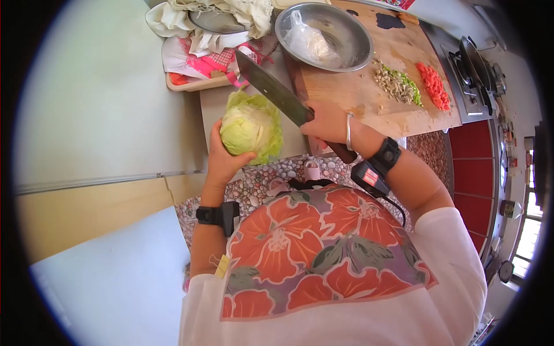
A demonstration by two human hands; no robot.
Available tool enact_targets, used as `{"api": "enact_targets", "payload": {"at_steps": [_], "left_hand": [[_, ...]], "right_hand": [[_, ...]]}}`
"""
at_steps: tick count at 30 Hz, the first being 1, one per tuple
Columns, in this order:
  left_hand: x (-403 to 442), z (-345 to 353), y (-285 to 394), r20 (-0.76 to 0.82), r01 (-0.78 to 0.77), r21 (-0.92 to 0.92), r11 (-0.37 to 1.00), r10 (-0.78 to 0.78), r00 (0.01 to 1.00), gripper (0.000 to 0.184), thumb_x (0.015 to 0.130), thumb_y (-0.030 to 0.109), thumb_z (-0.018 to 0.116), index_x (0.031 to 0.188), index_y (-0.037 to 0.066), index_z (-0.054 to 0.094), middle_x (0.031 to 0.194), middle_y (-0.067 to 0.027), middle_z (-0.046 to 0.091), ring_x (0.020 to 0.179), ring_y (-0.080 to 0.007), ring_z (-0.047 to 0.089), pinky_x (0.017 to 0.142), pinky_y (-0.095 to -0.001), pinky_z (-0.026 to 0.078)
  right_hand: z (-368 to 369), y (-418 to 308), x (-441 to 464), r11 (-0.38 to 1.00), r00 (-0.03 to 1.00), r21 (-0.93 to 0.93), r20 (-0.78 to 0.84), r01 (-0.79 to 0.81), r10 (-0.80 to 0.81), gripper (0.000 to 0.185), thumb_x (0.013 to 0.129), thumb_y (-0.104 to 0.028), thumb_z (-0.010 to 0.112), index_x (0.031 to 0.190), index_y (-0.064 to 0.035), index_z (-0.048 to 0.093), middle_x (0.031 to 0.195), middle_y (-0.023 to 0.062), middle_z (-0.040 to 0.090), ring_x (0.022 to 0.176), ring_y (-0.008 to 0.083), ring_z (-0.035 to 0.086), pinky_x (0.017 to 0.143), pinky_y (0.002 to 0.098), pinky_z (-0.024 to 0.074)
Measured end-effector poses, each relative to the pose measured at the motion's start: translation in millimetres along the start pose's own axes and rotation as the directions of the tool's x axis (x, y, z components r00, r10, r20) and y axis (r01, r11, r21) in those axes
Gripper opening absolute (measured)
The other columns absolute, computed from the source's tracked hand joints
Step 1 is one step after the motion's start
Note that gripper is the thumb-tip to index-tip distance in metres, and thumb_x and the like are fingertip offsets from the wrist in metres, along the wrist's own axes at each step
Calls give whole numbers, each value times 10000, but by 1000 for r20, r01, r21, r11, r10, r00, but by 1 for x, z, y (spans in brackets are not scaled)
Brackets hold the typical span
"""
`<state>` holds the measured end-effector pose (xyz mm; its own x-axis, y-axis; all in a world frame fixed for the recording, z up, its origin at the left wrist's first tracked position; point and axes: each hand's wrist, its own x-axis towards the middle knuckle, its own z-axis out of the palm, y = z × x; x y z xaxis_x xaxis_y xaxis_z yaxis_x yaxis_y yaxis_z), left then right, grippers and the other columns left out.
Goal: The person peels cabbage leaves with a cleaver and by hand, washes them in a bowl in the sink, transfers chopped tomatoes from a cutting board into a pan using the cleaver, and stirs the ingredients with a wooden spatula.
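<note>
A pale green cabbage is gripped from its left and lower side by my left hand, thumb along its near edge. My right hand is wrapped round the dark handle of a cleaver. The cleaver's broad blade points up and left, passing above and to the right of the cabbage; it does not appear to cut into it. The cabbage is near the edge of a light counter, left of the wooden cutting board.
A steel bowl holding a plastic bag sits on the board. Chopped green and brownish pieces and diced red pieces lie right of it. A basket with cloths stands at upper left; a black pan rests on the stove.
</note>
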<state>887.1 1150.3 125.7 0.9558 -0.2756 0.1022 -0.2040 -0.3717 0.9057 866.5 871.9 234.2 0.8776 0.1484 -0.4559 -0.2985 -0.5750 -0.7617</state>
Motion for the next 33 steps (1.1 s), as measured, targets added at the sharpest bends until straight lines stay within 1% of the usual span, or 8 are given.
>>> {"api": "enact_targets", "payload": {"at_steps": [4,11,17,20,23,29,32,33], "left_hand": [[-9,-3,5,-10,93,-155,983,-96,995,1012,534,224,842,1335,-13,272,1256,-168,460,1167,-249,474,972,-349,412],[-43,-21,-11,-12,183,-499,847,-218,976,994,640,211,802,1392,-19,194,1289,-194,428,1199,-270,446,975,-347,404],[-13,-12,14,-142,336,-150,930,-356,924,934,780,285,713,1418,-41,115,1331,-222,382,1192,-295,454,958,-360,425],[-22,-22,5,-46,398,-570,719,-511,858,765,840,302,636,1412,29,208,1327,-158,412,1174,-276,484,913,-397,464],[-33,-37,27,136,473,-681,559,-539,831,681,854,310,612,1379,51,264,1302,-136,445,1145,-277,515,861,-410,503],[-41,-36,-3,139,386,-769,510,-456,879,607,860,303,604,1353,96,317,1292,-114,463,1143,-258,518,877,-417,494],[-43,-35,-4,115,356,-794,492,-453,884,584,864,292,603,1344,97,334,1283,-106,472,1138,-247,519,875,-416,492],[-43,-35,-1,114,361,-796,486,-466,878,580,866,285,601,1343,89,335,1280,-107,473,1137,-248,519,875,-415,492]], "right_hand": [[0,5,-3,974,1000,227,-3,1,0,210,712,-97,589,859,37,520,550,92,566,407,182,567,380,313,444],[8,-2,-18,965,1000,262,21,-3,-3,173,712,-90,601,791,38,517,533,82,549,390,178,551,381,310,447],[26,-3,-20,941,1000,338,20,9,-16,182,734,-104,616,806,26,511,570,78,556,412,168,554,387,292,443],[28,14,-17,789,999,614,4,-31,36,164,761,-107,618,818,3,510,594,67,553,415,161,541,389,283,438],[30,34,-11,706,996,704,25,-79,86,146,777,-97,625,836,-34,507,602,54,545,413,156,524,387,278,430],[71,58,33,515,991,849,69,-118,113,215,818,-164,650,898,-41,492,651,73,565,469,169,548,413,311,469],[98,60,66,542,978,838,-59,-60,200,251,836,-195,648,929,-41,473,698,90,571,524,170,570,441,322,492],[100,65,80,655,967,753,-113,-67,228,299,832,-182,631,1009,-4,469,781,158,597,642,272,613,561,387,525]]}}
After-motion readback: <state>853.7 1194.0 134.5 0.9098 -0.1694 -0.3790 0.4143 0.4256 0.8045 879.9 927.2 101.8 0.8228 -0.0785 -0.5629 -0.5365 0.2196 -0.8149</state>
